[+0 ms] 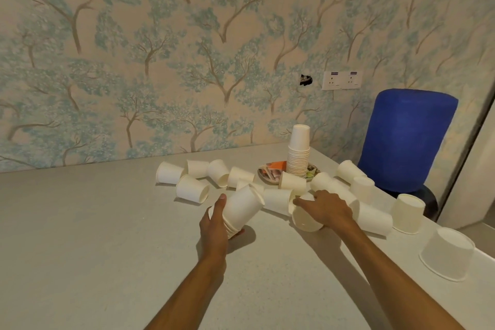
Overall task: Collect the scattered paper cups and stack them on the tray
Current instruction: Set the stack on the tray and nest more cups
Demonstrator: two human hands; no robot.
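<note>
My left hand [214, 222] grips a short tilted stack of white paper cups [242, 207] just above the table. My right hand [325, 207] lies over a single white cup [305, 218] on its side, fingers curled round it. Several more white cups lie scattered on the table, some on their sides at the back left [192, 189], others upside down along the right edge [446, 253]. A tall stack of cups [298, 154] stands on a small patterned tray [269, 171] at the back.
The grey table [107, 236] meets a tree-patterned wall. A blue chair back [404, 139] stands beyond the table's right edge. A white socket plate [341, 80] sits on the wall.
</note>
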